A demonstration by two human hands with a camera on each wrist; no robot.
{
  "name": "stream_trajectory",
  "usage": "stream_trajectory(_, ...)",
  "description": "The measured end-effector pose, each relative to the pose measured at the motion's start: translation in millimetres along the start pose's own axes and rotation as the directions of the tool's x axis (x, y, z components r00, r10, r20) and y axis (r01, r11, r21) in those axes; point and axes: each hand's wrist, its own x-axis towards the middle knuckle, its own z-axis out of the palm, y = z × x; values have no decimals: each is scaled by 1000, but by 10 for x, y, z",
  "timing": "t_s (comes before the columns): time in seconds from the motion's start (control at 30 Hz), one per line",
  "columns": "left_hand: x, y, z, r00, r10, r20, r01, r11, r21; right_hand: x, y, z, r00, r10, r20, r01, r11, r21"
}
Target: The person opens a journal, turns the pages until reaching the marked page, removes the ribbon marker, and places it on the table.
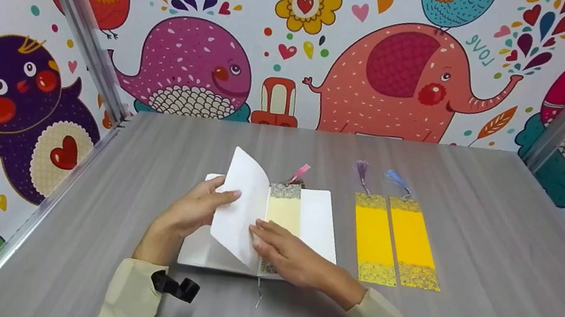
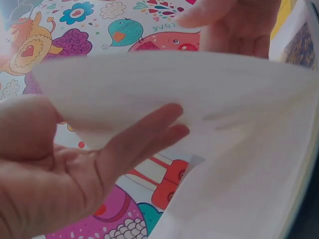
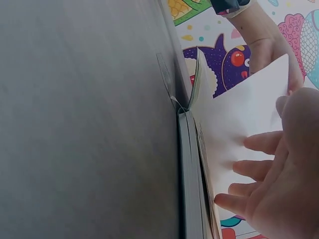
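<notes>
An open notebook (image 1: pixel 318 224) with blank white pages lies on the table. My left hand (image 1: pixel 198 205) holds a raised page (image 1: pixel 243 203) by its outer edge, thumb on the near face and fingers behind. In the left wrist view, its fingers (image 2: pixel 144 134) lie straight along the paper. A cream bookmark (image 1: pixel 284 208) with patterned ends and a pink tassel (image 1: pixel 302 172) lies by the fold on the right-hand page. My right hand (image 1: pixel 296 257) reaches over the bookmark's lower part and partly hides it. Its extended fingers (image 3: pixel 254 169) touch the page near the fold.
Two yellow bookmarks with patterned ends lie right of the notebook, one (image 1: pixel 375 238) with a purple tassel, the other (image 1: pixel 414 243) with a blue one. A thin ribbon (image 1: pixel 258 293) hangs from the notebook's lower edge. Behind the table (image 1: pixel 498 238) stands a cartoon-printed wall (image 1: pixel 298 44).
</notes>
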Motion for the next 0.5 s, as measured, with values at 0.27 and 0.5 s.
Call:
stream_trajectory(0.27,-71,63,-98,986,-11,-169,33,991,131,-32,14,-13,999,5,39,-3,1000,-31)
stream_trajectory(0.5,-102,99,-29,957,54,-284,90,879,468,-62,10,-77,999,-33,38,34,998,-45)
